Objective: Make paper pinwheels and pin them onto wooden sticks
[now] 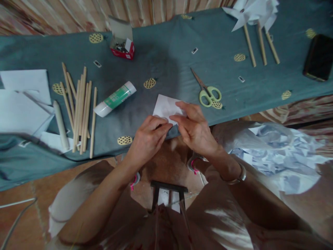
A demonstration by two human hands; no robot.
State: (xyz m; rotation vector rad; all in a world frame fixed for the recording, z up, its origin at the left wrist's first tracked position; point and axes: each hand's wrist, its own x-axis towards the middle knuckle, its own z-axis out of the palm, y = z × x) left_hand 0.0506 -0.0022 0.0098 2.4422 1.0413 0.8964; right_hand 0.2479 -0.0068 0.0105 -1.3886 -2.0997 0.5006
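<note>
- Pleated beige curtain (78, 14) behind a surface (213, 31) draped in teal cloth with yellow pineapple print.
- Far left: loose white paper sheets (20, 111), plenty unused; pale tapered stick-shaped tool (60, 125) beside them.
- Bunch of thin round wooden sticks (78, 114), all bare, nothing mounted on any.
- White-and-green glue tube (116, 98) lying just right of the sticks.
- Small red cardboard box (119, 53), lid up, small metal pieces inside; supply not used up.
- Centre, near edge of surface: small flat piece of white paper (165, 106) under both hands. No cuts visible, no stick on it; looks like an early stage.
- Left hand (148, 139): thumb and forefinger pressed together, seemingly pinching the paper's near edge.
- Right hand (195, 126): thumb and forefinger spread apart on the paper's right side.
- Green-handled metal scissors (205, 89) lie untouched, right of the paper.
- Upper right: white paper pinwheels (255, 12) on three wooden sticks, apparently finished.
- Below surface, right: clear plastic bag of white paper scraps (275, 146); cutting presumably done for other pieces.
- Far right: black phone-like rectangle (319, 57), idle.
</note>
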